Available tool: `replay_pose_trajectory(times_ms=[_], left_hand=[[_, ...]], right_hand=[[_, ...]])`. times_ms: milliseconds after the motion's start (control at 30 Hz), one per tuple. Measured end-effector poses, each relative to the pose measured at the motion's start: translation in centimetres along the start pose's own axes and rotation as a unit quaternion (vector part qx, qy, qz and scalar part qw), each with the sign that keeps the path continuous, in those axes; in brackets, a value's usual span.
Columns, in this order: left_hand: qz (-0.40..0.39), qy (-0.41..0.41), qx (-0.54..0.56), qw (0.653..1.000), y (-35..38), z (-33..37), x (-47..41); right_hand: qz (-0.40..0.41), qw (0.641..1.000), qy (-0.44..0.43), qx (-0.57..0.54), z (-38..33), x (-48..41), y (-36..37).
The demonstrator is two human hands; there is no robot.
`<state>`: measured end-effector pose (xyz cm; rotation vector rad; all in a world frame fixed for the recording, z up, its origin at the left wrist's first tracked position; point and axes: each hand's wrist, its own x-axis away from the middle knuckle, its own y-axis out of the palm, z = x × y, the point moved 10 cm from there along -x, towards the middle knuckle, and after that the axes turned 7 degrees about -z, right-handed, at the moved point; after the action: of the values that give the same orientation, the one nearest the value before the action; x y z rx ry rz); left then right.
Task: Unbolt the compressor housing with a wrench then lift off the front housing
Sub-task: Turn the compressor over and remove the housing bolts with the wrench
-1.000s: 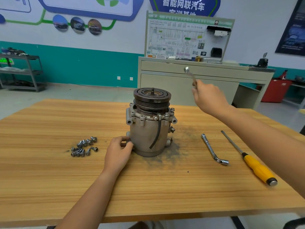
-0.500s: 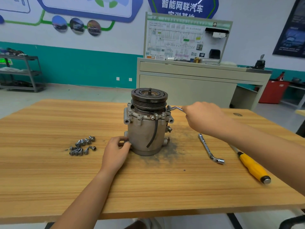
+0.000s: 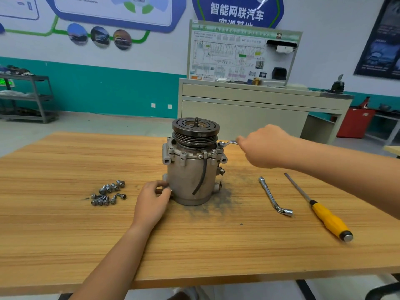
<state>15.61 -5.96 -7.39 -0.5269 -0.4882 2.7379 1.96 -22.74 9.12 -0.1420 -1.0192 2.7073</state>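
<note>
A grey metal compressor (image 3: 190,176) stands upright in the middle of the wooden table (image 3: 65,234), its dark grooved pulley (image 3: 195,132) on top. Below the pulley sits the front housing (image 3: 188,153) with its bolted flange. My left hand (image 3: 152,201) grips a lug at the compressor's lower left side. My right hand (image 3: 263,146) holds a small silver wrench (image 3: 227,143), whose ring end sits on a bolt at the flange's right edge.
Several loose bolts (image 3: 108,192) lie left of the compressor. An L-shaped socket wrench (image 3: 273,197) and a yellow-handled screwdriver (image 3: 320,207) lie to the right. Dark grime (image 3: 227,191) marks the table beside the compressor. A beige training bench (image 3: 259,105) stands behind.
One second ago my right hand held the wrench raised in the air. It has come down and set the ring end on the right flange bolt. My left hand stayed in place.
</note>
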Motion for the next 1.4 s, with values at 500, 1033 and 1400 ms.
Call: replay_pose_trajectory(times_ms=[500, 1033, 1400], left_hand=[[0.018, -0.012, 0.015, 1.000, -0.5, 0.1, 0.2], [0.024, -0.012, 0.022, 0.999, -0.8, 0.2, 0.5], [0.022, -0.013, 0.029, 0.999, -0.7, 0.3, 0.5]], right_hand=[[0.193, 0.961, 0.091, -0.176, 3.6, -6.0, -0.5], [0.128, 0.971, 0.073, -0.191, 1.9, 1.0, 1.0], [0.059, 0.983, 0.071, -0.160, 1.5, 1.2, 0.7]])
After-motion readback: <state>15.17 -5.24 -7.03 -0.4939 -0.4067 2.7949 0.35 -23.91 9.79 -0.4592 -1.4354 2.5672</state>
